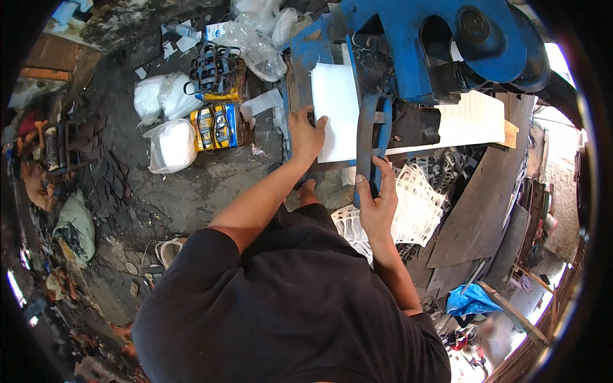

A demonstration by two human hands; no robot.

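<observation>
A white sheet or stack of sheets (336, 115) lies on the bench under a large blue machine (408, 38). At its left edge is my left hand (307, 135), the thumb touching the white surface and the forefinger apart from it; a dark patch between them is unclear. Beside the sheet's right side runs a long, narrow blue-and-dark metal piece (366, 143), like a bar with an open slot. My right hand (379, 199) grips its near end between thumb and fingers. Whether that piece is joined to the machine cannot be made out.
Right of the machine lies ribbed, cream-coloured sheet material (472, 118). Below it hangs white sheeting full of cut-outs (418, 204), near large dark boards (479, 204). On the left floor are white plastic bags (172, 145), a yellow-blue box (217, 126) and dark strap-like pieces (214, 67).
</observation>
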